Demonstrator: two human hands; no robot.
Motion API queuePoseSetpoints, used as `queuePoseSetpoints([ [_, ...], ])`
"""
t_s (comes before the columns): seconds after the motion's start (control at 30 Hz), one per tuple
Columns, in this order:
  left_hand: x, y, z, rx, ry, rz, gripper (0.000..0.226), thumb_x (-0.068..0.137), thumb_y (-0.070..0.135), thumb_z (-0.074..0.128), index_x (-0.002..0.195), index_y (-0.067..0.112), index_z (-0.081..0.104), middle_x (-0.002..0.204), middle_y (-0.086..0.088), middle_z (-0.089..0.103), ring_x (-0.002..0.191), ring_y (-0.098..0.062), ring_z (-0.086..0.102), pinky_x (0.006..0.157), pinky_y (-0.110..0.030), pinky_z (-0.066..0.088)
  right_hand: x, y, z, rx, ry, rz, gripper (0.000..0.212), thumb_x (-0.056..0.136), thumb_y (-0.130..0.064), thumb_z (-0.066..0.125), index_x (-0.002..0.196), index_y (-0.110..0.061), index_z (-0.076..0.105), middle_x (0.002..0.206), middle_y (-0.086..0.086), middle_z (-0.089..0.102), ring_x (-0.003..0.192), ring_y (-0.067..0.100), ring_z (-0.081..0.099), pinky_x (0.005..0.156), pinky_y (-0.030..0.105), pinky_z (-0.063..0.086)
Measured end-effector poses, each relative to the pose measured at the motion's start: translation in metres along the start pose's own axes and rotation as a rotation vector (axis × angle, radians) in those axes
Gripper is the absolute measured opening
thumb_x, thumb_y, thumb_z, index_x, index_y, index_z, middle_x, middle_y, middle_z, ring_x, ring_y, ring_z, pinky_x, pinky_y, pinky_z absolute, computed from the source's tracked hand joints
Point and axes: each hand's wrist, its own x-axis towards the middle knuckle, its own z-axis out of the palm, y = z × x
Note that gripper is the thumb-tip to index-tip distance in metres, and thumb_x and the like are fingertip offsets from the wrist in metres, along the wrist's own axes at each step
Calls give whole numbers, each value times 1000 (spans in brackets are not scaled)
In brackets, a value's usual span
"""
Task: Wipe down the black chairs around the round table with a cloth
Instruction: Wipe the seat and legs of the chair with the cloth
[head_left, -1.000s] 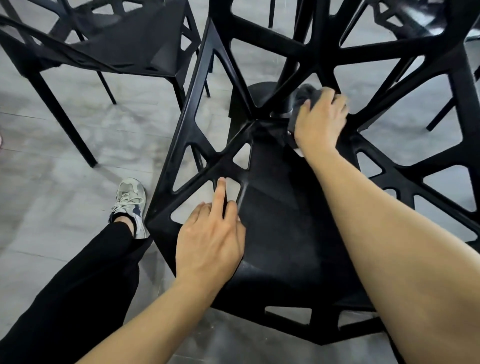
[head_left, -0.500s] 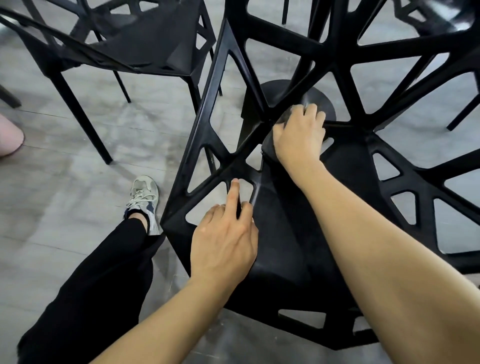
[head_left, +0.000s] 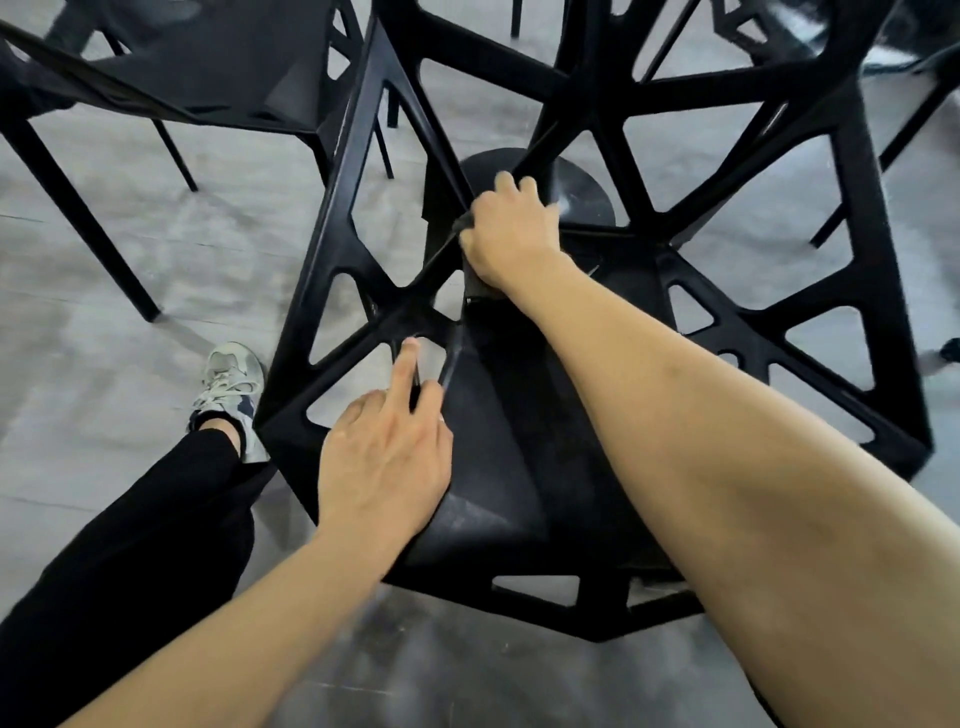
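Black chair (head_left: 519, 467) with open lattice frame, seen from above, on a grey floor (head_left: 130, 312). The right hand (head_left: 511, 234) is at the seat's rear-left corner, where a backrest strut meets the seat; its fingers (head_left: 506, 182) are curled, pressing a dark cloth (head_left: 465, 224) against the strut, only a small edge of the cloth showing beside the knuckles. The left hand (head_left: 384, 457) rests on the chair's left side, fingers relaxed, the index finger extended along a frame bar. Left of the chair: a black trouser leg (head_left: 130, 545) and a sneaker (head_left: 234, 384). A second chair (head_left: 208, 67) stands beyond, to the left.
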Motion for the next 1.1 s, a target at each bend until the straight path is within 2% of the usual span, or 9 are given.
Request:
queuePoseSetpoints([
  [0.23,1,1,1,46,76,18,22,94,27,45,96,13,61,154,-11,45,69,-29,60,65,-37,45,-79,31,45,46,253,-174,41,91,-51,51,120,-24,63,123,9,53,108,32,49,80,45,46],
  [0.33,-2,-1,2,49,85,26,22,94,26,43,96,13,60,155,-10,44,67,-29,58,63,-38,43,-67,55,53,-78,289,-44,26,82,-32,66,102,-16,70,104,14,60,90,37,56,71,45,49],
  [0.43,-3,0,3,59,93,23,23,95,26,41,95,13,60,155,-9,43,66,-30,57,63,-38,44,-56,121,45,-232,279,249,22,87,-20,64,105,-8,67,111,20,58,96,41,55,81,50,45],
  [0.57,-1,2,4,55,116,-3,24,96,27,42,94,13,61,155,-8,45,66,-29,58,63,-37,43,-59,195,34,-153,290,196,38,97,-32,50,124,-7,59,123,23,52,110,46,49,92,55,44],
  [0.67,-1,3,3,62,104,-17,24,96,28,43,96,13,62,154,-6,45,67,-29,58,61,-37,41,-65,190,33,-39,275,154,46,95,-47,49,127,-17,61,123,19,53,113,45,47,98,52,43],
  [0.83,1,3,0,86,55,-32,24,95,29,48,99,13,65,154,-6,45,66,-29,59,59,-35,39,-116,131,51,161,358,106,33,87,-42,55,108,-22,72,110,12,59,99,39,52,86,46,45],
  [0.97,0,4,-3,89,25,-26,28,96,29,46,108,12,64,157,-6,40,69,-32,59,60,-36,39,-169,67,58,305,273,-113,36,87,-42,56,114,-25,72,114,7,60,101,33,52,86,41,44],
  [1.03,-1,3,-4,90,24,-16,29,96,29,45,111,11,63,157,-6,38,70,-33,59,59,-36,35,-169,83,54,235,282,-186,36,87,-38,56,116,-22,72,114,10,60,100,36,55,84,43,46],
  [1.1,-1,4,-4,73,27,-14,31,96,29,44,112,11,64,158,-6,37,72,-34,60,60,-37,35,-157,126,51,168,352,-40,34,87,-32,56,114,-18,72,114,15,61,100,42,57,85,47,49],
])
